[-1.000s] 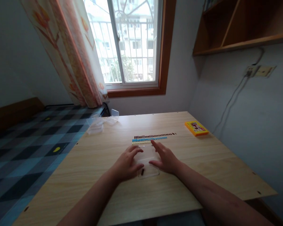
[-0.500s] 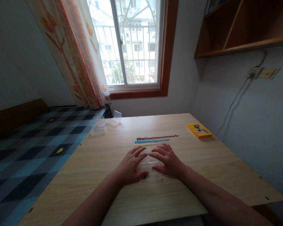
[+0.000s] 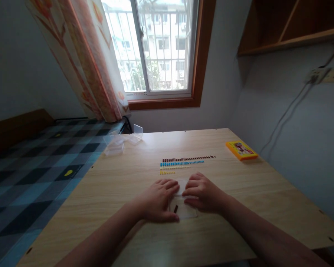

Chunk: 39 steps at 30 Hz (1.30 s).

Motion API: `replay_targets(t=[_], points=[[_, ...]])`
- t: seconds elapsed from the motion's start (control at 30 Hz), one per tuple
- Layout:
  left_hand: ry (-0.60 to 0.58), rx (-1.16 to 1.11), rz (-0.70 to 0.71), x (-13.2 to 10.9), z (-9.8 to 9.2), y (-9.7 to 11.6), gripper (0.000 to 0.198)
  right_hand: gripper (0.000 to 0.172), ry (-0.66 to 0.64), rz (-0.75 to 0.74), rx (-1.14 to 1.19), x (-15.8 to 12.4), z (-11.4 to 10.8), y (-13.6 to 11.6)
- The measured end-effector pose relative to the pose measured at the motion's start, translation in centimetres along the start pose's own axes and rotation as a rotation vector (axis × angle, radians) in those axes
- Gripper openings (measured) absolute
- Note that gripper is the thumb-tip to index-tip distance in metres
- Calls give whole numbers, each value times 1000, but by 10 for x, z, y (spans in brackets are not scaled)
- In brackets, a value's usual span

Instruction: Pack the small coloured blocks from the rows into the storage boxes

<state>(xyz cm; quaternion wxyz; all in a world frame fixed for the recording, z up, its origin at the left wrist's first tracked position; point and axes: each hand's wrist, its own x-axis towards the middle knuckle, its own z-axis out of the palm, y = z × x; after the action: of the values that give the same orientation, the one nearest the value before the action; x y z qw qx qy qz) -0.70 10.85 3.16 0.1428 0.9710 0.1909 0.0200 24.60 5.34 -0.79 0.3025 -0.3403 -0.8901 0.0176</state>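
A clear plastic box (image 3: 187, 212) lies on the table between my hands, with its transparent lid folded back toward the rows. One dark brown piece (image 3: 176, 209) rests at the box's left side. My left hand (image 3: 160, 200) grips the left side, fingers on the lid and thumb at the near corner. At the right edge of box and lid is my right hand (image 3: 203, 193), its fingers bent and slightly apart, with nothing visible in them. Beyond the hands, small pieces are lined up in brown (image 3: 183, 159), blue (image 3: 180, 163), pale yellow (image 3: 175, 168) and yellow (image 3: 167, 173) rows.
An orange-yellow flat box (image 3: 241, 150) lies near the table's right edge. Clear plastic containers (image 3: 115, 144) stand at the far left corner. A checked bed (image 3: 44, 174) borders the table (image 3: 122, 167) on the left, and a cord (image 3: 284, 111) hangs on the right wall.
The view has tilted slightly down. My hands have drawn a little apart over the clear box, leaving the brown piece and the yellow row more visible.
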Motion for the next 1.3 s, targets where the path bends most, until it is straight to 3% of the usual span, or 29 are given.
replay_targets(t=[0.2, 0.4, 0.53, 0.83, 1.3], points=[[10, -69, -10, -9, 12, -7, 100, 12, -54, 13, -20, 2, -6, -13], [11, -108, -6, -6, 20, -7, 99, 8, -209, -23, 12, 5, -4, -31], [-23, -107, -20, -5, 20, -7, 100, 16, -263, 16, -15, 6, 1, -35], [27, -140, -11, -7, 23, -7, 99, 27, -239, 96, -76, 8, 4, -38], [54, -152, 9, -7, 26, -8, 101, 14, -192, 79, -66, 10, 11, -41]])
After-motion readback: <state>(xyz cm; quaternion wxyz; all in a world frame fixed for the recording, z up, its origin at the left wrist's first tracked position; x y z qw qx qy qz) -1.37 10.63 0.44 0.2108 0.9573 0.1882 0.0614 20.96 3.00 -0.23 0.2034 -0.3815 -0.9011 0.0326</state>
